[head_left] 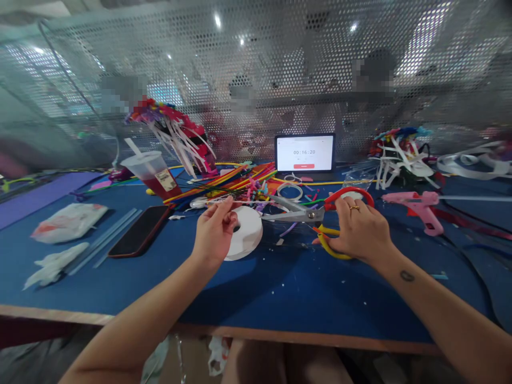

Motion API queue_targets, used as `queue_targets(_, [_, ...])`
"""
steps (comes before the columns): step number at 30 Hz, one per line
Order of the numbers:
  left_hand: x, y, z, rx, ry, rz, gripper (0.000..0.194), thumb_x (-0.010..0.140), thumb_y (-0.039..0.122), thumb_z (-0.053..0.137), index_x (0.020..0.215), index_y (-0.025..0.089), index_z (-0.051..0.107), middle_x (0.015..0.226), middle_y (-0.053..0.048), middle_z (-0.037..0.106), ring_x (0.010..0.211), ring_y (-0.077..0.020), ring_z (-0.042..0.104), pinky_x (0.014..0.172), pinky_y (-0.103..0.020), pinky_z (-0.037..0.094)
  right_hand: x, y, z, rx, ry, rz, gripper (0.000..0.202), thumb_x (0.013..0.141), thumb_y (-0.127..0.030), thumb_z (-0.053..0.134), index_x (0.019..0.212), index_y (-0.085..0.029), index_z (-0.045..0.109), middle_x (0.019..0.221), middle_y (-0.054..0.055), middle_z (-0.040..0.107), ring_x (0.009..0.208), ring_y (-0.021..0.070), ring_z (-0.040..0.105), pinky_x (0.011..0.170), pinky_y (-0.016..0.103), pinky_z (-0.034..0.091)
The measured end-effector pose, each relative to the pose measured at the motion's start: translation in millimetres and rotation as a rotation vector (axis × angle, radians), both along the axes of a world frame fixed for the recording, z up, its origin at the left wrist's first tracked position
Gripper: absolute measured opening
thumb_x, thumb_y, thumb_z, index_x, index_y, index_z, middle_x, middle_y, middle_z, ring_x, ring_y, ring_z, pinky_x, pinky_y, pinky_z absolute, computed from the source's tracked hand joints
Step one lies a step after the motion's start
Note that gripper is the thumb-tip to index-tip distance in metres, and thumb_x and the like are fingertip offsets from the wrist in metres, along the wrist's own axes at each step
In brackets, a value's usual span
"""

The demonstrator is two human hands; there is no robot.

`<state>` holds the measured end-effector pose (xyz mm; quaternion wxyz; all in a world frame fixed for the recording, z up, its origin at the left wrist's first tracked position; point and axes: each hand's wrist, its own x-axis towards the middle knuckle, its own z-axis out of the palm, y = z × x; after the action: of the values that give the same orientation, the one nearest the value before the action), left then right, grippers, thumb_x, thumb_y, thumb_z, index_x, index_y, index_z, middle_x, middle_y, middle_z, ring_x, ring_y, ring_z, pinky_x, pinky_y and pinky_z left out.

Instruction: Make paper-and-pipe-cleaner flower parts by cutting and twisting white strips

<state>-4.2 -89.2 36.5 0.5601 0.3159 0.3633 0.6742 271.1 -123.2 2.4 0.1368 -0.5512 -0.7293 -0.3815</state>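
With fingers pinched, my left hand holds a thin pale strand that stretches to the right, just above a white ribbon roll. My right hand is wrapped round the red and yellow handles of large scissors. The scissors' blades are spread apart and point left toward the strand and the roll. Whether a blade touches the strand cannot be made out. Behind the hands lies a pile of colourful pipe cleaners.
A black phone, a plastic cup and a white packet are at the left. A pink glue gun with its cable lies right. A tablet showing a timer stands at the back. The blue table ends in front.
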Motion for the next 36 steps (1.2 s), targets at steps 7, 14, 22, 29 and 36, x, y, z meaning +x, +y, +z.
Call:
queue_targets(7, [1.8,-0.5,-3.3,-0.094,-0.047,-0.053,0.013,0.062,0.018,0.071,0.064,0.010,0.061,0.060,-0.003,0.065,0.050,-0.0068,0.058,0.043,-0.014,0.041,-3.2,-1.9,0.9,-0.025,0.004,-0.043,0.064,0.077,-0.060,0.033,0.106,-0.006,0.049,0.082,0.012,0.057,0.074,0.0238,0.052,0.061,0.031,0.033])
queue_targets(14, [2.3,2.6,-5.2,-0.046,-0.062,-0.104,0.009,0.066,0.008,0.065,0.060,0.011,0.060,0.068,-0.005,0.069,0.067,-0.0117,0.067,0.056,-0.013,0.051,-2.2,0.3,-0.9,-0.156,0.215,-0.079,0.068,0.075,-0.066,0.036,0.109,-0.007,0.044,0.088,0.015,0.060,0.080,0.0265,0.057,0.058,0.031,0.034])
queue_targets(22, [7.8,2.0,-8.7,-0.062,-0.109,-0.076,0.016,0.070,0.005,0.062,0.056,0.012,0.058,0.059,-0.001,0.065,0.069,-0.0129,0.069,0.055,-0.011,0.053,-4.0,-0.5,-0.2,-0.259,0.339,-0.116,0.068,0.073,-0.068,0.035,0.108,-0.010,0.043,0.078,0.013,0.062,0.069,0.0262,0.060,0.050,0.028,0.030])
queue_targets(29, [8.3,4.3,-6.6,-0.094,-0.118,-0.014,0.016,0.074,0.006,0.059,0.059,0.010,0.059,0.061,-0.003,0.066,0.065,-0.0112,0.068,0.058,-0.012,0.054,-10.3,-6.5,-0.1,-0.248,0.283,-0.063,0.065,0.075,-0.065,0.037,0.108,-0.008,0.043,0.081,0.014,0.062,0.073,0.0257,0.060,0.052,0.029,0.033])
queue_targets(36, [9.6,2.9,-5.2,-0.107,-0.136,-0.015,0.015,0.075,0.006,0.058,0.060,0.011,0.058,0.064,-0.003,0.068,0.068,-0.0102,0.068,0.063,-0.012,0.054,-18.5,-9.9,-0.6,-0.263,0.271,-0.074,0.072,0.073,-0.069,0.035,0.112,-0.008,0.042,0.092,0.017,0.061,0.080,0.0271,0.059,0.056,0.030,0.037])
